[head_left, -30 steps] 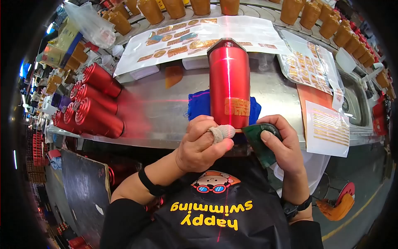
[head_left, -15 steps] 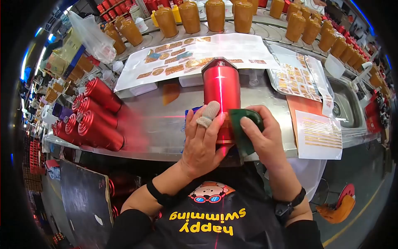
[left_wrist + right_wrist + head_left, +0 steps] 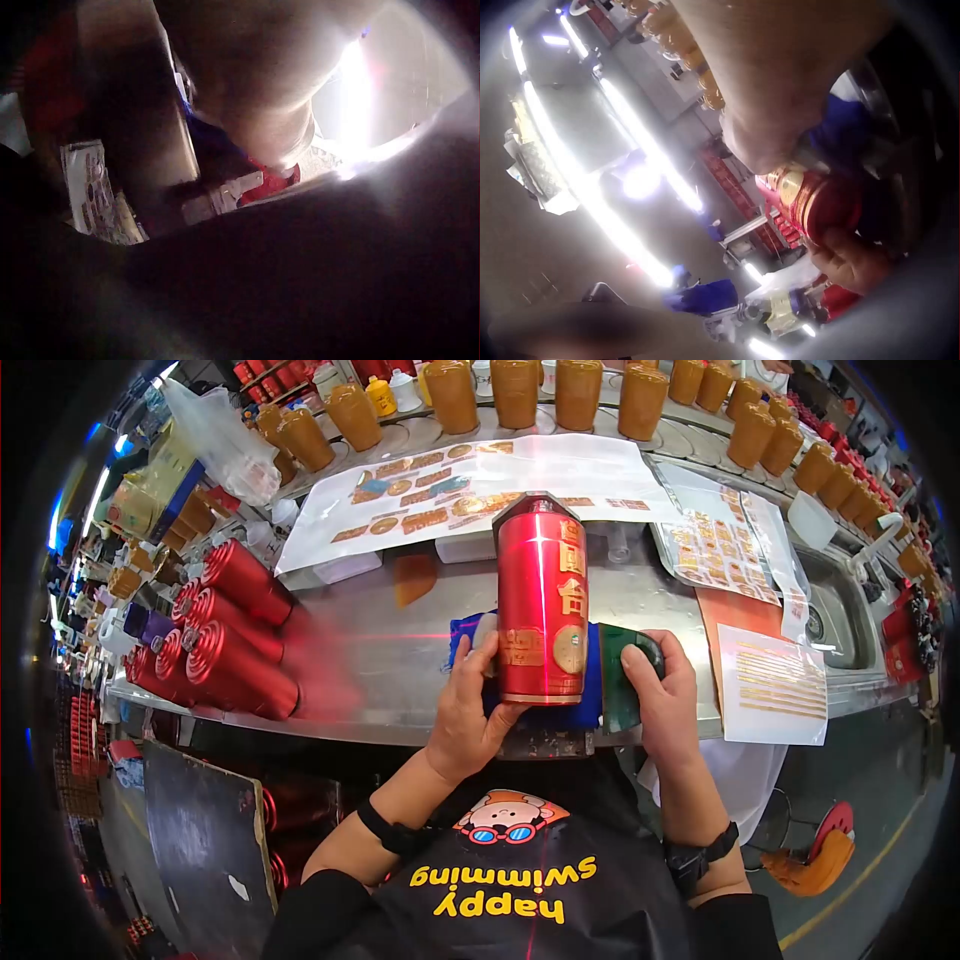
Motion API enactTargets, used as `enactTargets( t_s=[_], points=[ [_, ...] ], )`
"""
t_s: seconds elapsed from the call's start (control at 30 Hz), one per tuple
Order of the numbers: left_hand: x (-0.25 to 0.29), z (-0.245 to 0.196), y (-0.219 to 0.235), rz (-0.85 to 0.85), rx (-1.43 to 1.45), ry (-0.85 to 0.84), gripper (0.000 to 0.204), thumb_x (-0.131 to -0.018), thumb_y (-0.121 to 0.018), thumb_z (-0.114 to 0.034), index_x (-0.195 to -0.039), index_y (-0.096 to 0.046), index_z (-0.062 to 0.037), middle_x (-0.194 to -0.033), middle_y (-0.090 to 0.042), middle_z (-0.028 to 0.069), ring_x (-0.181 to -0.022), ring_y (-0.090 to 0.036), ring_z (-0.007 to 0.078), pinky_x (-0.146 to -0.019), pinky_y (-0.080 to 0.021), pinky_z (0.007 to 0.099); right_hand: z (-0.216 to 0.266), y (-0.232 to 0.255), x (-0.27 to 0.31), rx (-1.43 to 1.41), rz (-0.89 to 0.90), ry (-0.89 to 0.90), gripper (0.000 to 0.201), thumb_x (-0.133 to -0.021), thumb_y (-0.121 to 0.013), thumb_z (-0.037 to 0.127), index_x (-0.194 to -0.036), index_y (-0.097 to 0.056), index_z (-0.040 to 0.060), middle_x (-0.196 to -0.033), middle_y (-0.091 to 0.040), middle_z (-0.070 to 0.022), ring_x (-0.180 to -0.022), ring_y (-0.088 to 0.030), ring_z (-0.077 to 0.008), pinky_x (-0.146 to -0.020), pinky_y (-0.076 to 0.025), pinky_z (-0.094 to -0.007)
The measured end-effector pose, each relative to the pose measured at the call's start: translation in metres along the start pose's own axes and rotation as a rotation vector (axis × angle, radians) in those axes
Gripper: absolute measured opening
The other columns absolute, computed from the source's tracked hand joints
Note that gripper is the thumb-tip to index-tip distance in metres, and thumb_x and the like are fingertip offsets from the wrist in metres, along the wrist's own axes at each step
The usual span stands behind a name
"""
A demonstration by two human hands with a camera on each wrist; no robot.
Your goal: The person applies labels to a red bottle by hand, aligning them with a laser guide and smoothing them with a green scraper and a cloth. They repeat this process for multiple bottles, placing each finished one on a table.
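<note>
A red bottle with gold characters and a round gold emblem lies on a blue cloth, its base toward the person. My left hand holds it near the base, fingers along the left side and thumb by the bottom edge. One left finger wears a pale knitted cover. Just right of the bottle, my right hand pinches a flat dark green scraper, thumb on top. In the right wrist view, the bottle's base shows with left fingers beside it. The left wrist view is mostly dark.
Several plain red bottles lie stacked at the left. Behind are sheets of gold decals and a decal tray. A striped gold sheet lies at the right by the sink. Brown bottles line the back.
The bottle has turned, bringing gold characters and the round emblem into view. My left hand went from in front of the base onto the bottle, then to its left side. The right hand keeps the scraper.
</note>
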State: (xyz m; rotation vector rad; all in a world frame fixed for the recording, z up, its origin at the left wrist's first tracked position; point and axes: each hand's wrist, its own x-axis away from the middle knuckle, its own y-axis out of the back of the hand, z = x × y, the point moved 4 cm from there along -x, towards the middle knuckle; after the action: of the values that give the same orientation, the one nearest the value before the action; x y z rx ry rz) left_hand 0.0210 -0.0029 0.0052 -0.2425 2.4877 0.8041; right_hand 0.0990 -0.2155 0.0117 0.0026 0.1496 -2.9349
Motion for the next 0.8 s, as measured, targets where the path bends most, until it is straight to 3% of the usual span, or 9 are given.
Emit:
enactTargets(
  t_s=[0.07, 0.17, 0.27, 0.4, 0.5, 0.6, 0.7, 0.73, 0.8],
  points=[
    [-0.003, -0.005, 0.002, 0.026, -0.185, -0.068, 0.068, -0.093, -0.067, -0.029, -0.142, -0.035, 0.0048, -0.128, -0.057, 0.0232, -0.122, -0.054, 0.0393, -0.11, -0.033, 0.0511, 0.008, -0.006, 0.004, -0.128, 0.039, -0.019, 0.019, -0.097, -0.063, 0.015, -0.107, -0.056, 0.0016, -0.089, -0.061, 0.0012, -0.079, -0.053, -0.004, -0.071, -0.046, -0.0206],
    [0.007, -0.014, 0.013, -0.147, -0.168, -0.076, 0.046, -0.091, -0.068, -0.022, -0.128, -0.052, -0.001, -0.125, -0.059, 0.0196, -0.12, -0.054, 0.0352, -0.112, -0.028, 0.0563, 0.008, -0.008, 0.003, -0.165, 0.065, -0.006, 0.019, -0.097, -0.063, 0.016, -0.107, -0.056, 0.0018, -0.09, -0.061, 0.0013, -0.08, -0.053, -0.0038, -0.071, -0.046, -0.0203],
    [0.015, -0.024, 0.015, -0.138, -0.263, -0.328, 0.027, -0.09, -0.067, -0.015, -0.116, -0.062, -0.0098, -0.118, -0.066, 0.0129, -0.122, -0.055, 0.0283, -0.115, -0.025, 0.0527, 0.0, -0.007, 0.001, -0.136, 0.088, -0.029, 0.019, -0.097, -0.064, 0.016, -0.108, -0.056, 0.002, -0.09, -0.061, 0.0013, -0.079, -0.053, -0.0038, -0.071, -0.046, -0.0202],
    [-0.001, -0.037, 0.016, 0.002, -0.375, -0.524, 0.024, -0.085, -0.068, -0.01, -0.107, -0.066, -0.0164, -0.101, -0.075, 0.0015, -0.124, -0.054, 0.0233, -0.119, -0.02, 0.0517, 0.005, -0.003, 0.002, -0.1, 0.027, 0.003, 0.019, -0.097, -0.065, 0.015, -0.107, -0.056, 0.0021, -0.089, -0.062, 0.0016, -0.079, -0.054, -0.0038, -0.071, -0.046, -0.0201],
    [-0.009, -0.039, 0.016, 0.073, -0.366, -0.635, 0.022, -0.084, -0.068, -0.011, -0.106, -0.066, -0.0166, -0.102, -0.075, 0.0018, -0.13, -0.051, 0.0236, -0.12, -0.016, 0.0515, 0.018, -0.001, 0.001, -0.03, -0.017, 0.064, 0.019, -0.096, -0.065, 0.015, -0.106, -0.056, 0.0019, -0.087, -0.061, 0.0017, -0.078, -0.053, -0.0038, -0.07, -0.046, -0.0199],
    [-0.007, -0.037, 0.011, 0.121, -0.388, -0.658, 0.033, -0.083, -0.071, -0.013, -0.115, -0.063, -0.015, -0.115, -0.071, 0.0085, -0.134, -0.048, 0.0287, -0.12, -0.013, 0.053, 0.019, -0.001, -0.001, 0.02, -0.005, 0.096, 0.019, -0.096, -0.065, 0.016, -0.106, -0.056, 0.0018, -0.085, -0.061, 0.0016, -0.077, -0.053, -0.0037, -0.069, -0.045, -0.0198],
    [-0.021, -0.04, 0.0, 0.036, -0.41, -0.375, 0.049, -0.086, -0.071, -0.02, -0.13, -0.053, -0.0077, -0.13, -0.061, 0.0197, -0.132, -0.05, 0.0373, -0.118, -0.009, 0.0596, 0.013, -0.003, -0.003, -0.027, 0.017, 0.077, 0.02, -0.096, -0.066, 0.017, -0.106, -0.056, 0.0017, -0.085, -0.061, 0.0015, -0.077, -0.053, -0.0036, -0.069, -0.045, -0.0198],
    [-0.025, -0.037, 0.003, 0.052, -0.456, -0.376, 0.066, -0.089, -0.07, -0.026, -0.14, -0.04, 0.0015, -0.138, -0.052, 0.0247, -0.132, -0.048, 0.0418, -0.118, -0.01, 0.0602, 0.011, -0.002, -0.003, -0.033, 0.021, 0.072, 0.021, -0.096, -0.066, 0.017, -0.106, -0.056, 0.0017, -0.085, -0.061, 0.0016, -0.077, -0.053, -0.0035, -0.069, -0.045, -0.0198],
    [-0.017, -0.025, 0.003, 0.01, -0.353, -0.303, 0.068, -0.09, -0.069, -0.028, -0.141, -0.037, 0.0043, -0.138, -0.052, 0.0246, -0.132, -0.048, 0.0427, -0.118, -0.012, 0.0583, 0.011, -0.002, -0.002, -0.065, 0.03, 0.048, 0.021, -0.096, -0.066, 0.017, -0.106, -0.056, 0.0017, -0.085, -0.061, 0.0019, -0.077, -0.053, -0.0034, -0.069, -0.045, -0.0198]
  ],
)
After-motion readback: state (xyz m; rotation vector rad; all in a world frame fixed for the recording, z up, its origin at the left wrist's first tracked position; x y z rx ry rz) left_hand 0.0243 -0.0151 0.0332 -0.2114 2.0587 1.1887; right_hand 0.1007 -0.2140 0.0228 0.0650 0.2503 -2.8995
